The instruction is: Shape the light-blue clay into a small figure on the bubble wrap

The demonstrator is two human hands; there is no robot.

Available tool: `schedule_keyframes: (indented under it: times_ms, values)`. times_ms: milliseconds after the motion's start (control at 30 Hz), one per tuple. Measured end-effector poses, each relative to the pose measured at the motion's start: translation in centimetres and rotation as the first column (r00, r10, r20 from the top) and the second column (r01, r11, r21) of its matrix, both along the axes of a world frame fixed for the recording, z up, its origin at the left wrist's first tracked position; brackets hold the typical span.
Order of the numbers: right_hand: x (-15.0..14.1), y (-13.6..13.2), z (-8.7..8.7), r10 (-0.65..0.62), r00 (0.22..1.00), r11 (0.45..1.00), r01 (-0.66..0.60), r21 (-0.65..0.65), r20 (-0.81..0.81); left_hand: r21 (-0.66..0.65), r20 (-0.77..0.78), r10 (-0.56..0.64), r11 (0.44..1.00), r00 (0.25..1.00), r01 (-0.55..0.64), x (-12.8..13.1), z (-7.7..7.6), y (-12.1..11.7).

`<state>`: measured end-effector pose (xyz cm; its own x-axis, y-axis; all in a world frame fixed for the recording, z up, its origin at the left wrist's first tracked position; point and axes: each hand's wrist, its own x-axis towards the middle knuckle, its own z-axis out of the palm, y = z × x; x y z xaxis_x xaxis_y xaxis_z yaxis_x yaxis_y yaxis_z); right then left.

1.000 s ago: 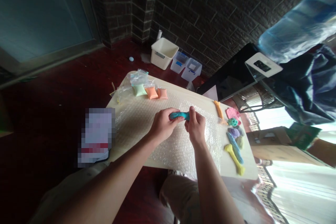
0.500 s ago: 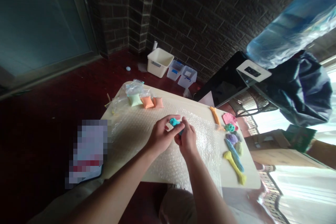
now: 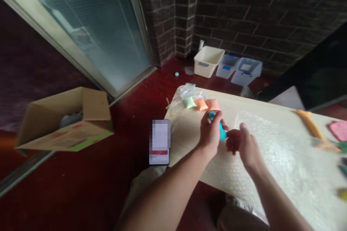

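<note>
My left hand [image 3: 210,131] is wrapped round an elongated piece of turquoise modelling clay [image 3: 222,133]. One end of the clay shows above the thumb, and the other sticks out toward the right; the middle is partly hidden by fingers. Just right of it is my right hand [image 3: 244,142], thumb raised and fingers apart, slightly blurred, apparently holding nothing. Both hands are above bubble wrap [image 3: 260,158] spread on a cream table [image 3: 271,104]. Beyond the left hand lie small packets: a pale green one [image 3: 189,102], an orange one [image 3: 201,104] and a salmon one [image 3: 213,104].
On the table's right are an orange clay piece [image 3: 309,124] and a pink one [image 3: 338,130]. A phone [image 3: 159,157] is at the left edge. An open cardboard box [image 3: 94,104] stands at left; a cream bin [image 3: 204,68] and clear boxes [image 3: 246,74] are by the wall.
The view has swung left, bringing the cardboard box into sight. My right hand has come away from the clay, which stays in my left hand and shows more of its length.
</note>
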<state>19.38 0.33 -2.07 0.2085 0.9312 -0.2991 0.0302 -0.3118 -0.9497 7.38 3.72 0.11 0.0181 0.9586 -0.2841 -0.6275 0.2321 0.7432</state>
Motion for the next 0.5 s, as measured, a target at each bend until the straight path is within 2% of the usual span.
schedule_keyframes:
  times_ms: [33,167,300,433,500]
  values:
    - [0.4,0.2,0.0,-0.038,0.999,0.999,0.037,0.026,0.032,0.000,0.002,-0.001,1.000,1.000,0.001,-0.1,-0.2,0.2]
    - [0.9,0.2,0.6,-0.105,0.994,0.991,0.106,0.082,-0.019,-0.060,-0.019,-0.172,0.983,0.985,0.171,0.0,0.1,0.0]
    - [-0.3,-0.2,1.3,-0.035,0.998,0.994,0.040,0.101,-0.052,-0.107,-0.132,-0.273,0.960,0.953,0.260,0.3,0.5,-0.8]
    - [-0.9,-0.3,1.3,0.005,0.999,0.982,0.003,0.189,-0.046,-0.075,-0.151,-0.335,0.942,0.930,0.327,0.4,0.1,-0.9]
    - [-0.8,-0.4,1.5,0.008,0.998,0.981,0.006,0.194,-0.067,-0.098,-0.126,-0.409,0.912,0.904,0.399,0.4,0.0,-1.0]
